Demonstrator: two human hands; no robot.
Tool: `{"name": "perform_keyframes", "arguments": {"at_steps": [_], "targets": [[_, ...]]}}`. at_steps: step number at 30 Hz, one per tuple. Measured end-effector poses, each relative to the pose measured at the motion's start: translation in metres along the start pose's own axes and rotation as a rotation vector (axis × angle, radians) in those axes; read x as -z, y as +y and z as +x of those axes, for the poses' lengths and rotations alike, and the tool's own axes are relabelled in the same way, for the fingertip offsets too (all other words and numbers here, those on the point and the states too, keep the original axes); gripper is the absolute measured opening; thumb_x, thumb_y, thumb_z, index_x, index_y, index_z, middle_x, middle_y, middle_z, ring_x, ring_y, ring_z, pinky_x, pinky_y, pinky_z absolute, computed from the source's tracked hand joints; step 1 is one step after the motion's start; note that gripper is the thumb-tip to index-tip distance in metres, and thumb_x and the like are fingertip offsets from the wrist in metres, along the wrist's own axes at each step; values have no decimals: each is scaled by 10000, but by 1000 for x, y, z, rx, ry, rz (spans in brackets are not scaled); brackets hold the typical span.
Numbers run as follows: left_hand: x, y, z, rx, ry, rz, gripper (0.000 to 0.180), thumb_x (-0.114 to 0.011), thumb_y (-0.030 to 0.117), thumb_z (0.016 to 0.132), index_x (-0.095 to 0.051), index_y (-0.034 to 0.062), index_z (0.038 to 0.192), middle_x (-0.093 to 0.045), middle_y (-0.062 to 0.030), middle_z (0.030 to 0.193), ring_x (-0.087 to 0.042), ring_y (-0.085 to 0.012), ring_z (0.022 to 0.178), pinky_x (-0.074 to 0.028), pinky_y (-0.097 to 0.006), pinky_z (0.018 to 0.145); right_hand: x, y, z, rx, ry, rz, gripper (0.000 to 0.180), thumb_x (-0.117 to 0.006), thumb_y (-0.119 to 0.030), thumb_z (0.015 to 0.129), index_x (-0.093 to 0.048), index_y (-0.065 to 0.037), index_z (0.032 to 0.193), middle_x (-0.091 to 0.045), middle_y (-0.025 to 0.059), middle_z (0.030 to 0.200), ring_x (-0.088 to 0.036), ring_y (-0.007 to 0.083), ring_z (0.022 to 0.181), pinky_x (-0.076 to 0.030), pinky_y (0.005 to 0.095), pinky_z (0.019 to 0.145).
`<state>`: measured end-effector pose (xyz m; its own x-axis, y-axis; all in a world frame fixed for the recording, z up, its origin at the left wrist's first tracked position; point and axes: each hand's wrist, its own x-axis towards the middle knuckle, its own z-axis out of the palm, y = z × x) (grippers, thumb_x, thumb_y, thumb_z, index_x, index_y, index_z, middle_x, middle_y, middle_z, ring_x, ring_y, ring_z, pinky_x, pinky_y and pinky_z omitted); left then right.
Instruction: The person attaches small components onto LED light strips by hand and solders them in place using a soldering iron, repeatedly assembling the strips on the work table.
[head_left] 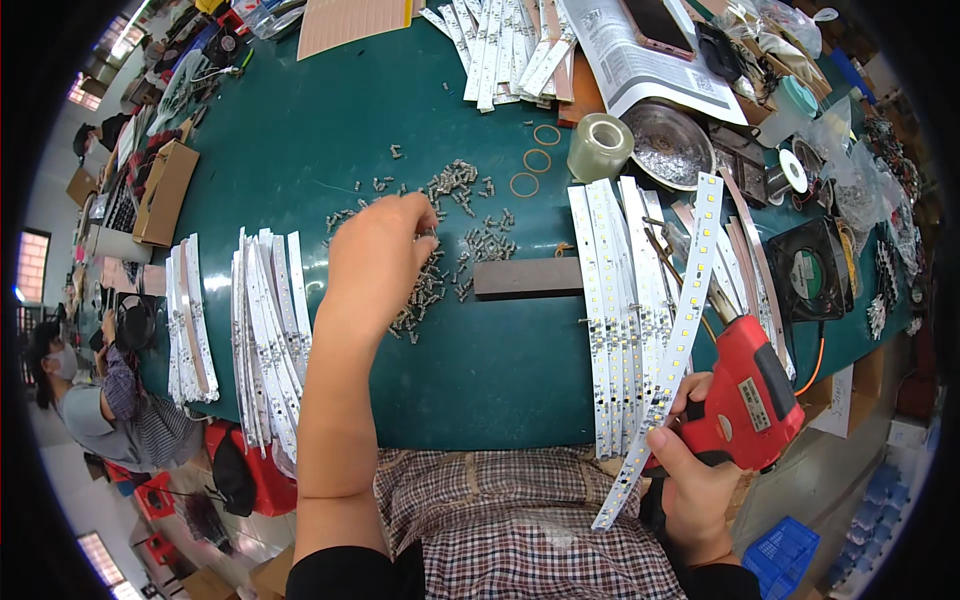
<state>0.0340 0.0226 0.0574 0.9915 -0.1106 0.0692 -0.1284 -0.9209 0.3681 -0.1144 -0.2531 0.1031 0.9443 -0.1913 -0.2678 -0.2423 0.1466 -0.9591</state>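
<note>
Head view, left hand (375, 262) pinching metal connectors (455, 182)

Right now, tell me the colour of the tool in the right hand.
Red tool, seen in the head view.

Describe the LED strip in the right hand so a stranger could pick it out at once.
Start at the green table and go to its near right edge, where the right hand grips a red soldering gun. The LED strip is pinched in that same hand. Unlike the strips lying flat in the stack beside it, it is lifted off the table and slants up across them.
</note>
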Motion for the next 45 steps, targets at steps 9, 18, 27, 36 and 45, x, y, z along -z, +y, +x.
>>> {"name": "perform_keyframes", "arguments": {"at_steps": [9, 18, 27, 36, 45], "targets": [[14, 6, -6, -7, 144, 53, 130, -658, 93, 830, -698, 37, 941, -685, -123, 846, -658, -278, 774, -500, -354, 700, 4, 5, -4, 33, -3, -27, 473, -692, 75, 712, -466, -43, 1110, -504, 66, 1008, -525, 135, 899, -448, 286, 816], [-1, 3, -32, -25, 157, -149, 117, -665, 115, 823, -720, 47, 902, -689, -107, 811, -666, -264, 745, -512, -354, 694, -2, 5, -7, 18, -15, -44, 474, -677, 64, 718, -450, -48, 1119, -501, 67, 996, -529, 136, 895, -445, 285, 808], [-3, 5, -50, 129, 104, -107, 134, -691, 136, 815, -713, 19, 876, -694, -108, 759, -665, -208, 676, -517, -309, 656, -6, 4, -16, -10, -34, -84, 471, -689, 37, 715, -452, -55, 1113, -493, 63, 1011, -520, 131, 888, -432, 284, 800], [-3, 7, -55, 163, 146, -234, 109, -666, 124, 761, -690, 26, 802, -680, -107, 709, -660, -240, 647, -511, -343, 620, -11, 4, -25, -38, -64, -68, 472, -675, 61, 720, -453, -57, 1120, -486, 61, 1020, -517, 128, 896, -440, 281, 801], [-10, -5, -65, 225, 214, -95, 106, -680, 122, 733, -664, 20, 755, -662, -92, 647, -655, -203, 597, -508, -295, 590, -15, 9, -30, 10, -105, -103, 465, -666, 77, 728, -457, -54, 1122, -484, 59, 1015, -519, 124, 892, -455, 274, 808]]}}
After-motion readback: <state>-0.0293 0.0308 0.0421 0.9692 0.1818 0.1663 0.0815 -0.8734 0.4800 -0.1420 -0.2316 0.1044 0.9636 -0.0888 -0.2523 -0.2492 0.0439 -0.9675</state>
